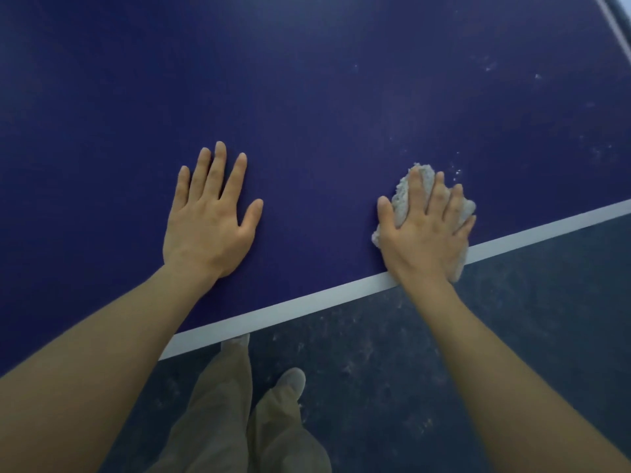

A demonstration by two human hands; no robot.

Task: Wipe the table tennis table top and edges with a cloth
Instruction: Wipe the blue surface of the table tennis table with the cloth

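Note:
The dark blue table tennis table top fills the upper part of the head view, with a white edge line running diagonally along its near side. My right hand presses flat with straight fingers on a crumpled grey-white cloth, which lies on the table top right at the white edge line. The cloth shows beyond my fingertips and beside my little finger. My left hand rests flat on the bare blue surface, fingers spread, holding nothing. Pale dust specks dot the table to the right.
Below the table's edge lies a dark speckled floor. My legs in beige trousers and a light shoe stand close to the edge. A pale strip crosses the far right corner.

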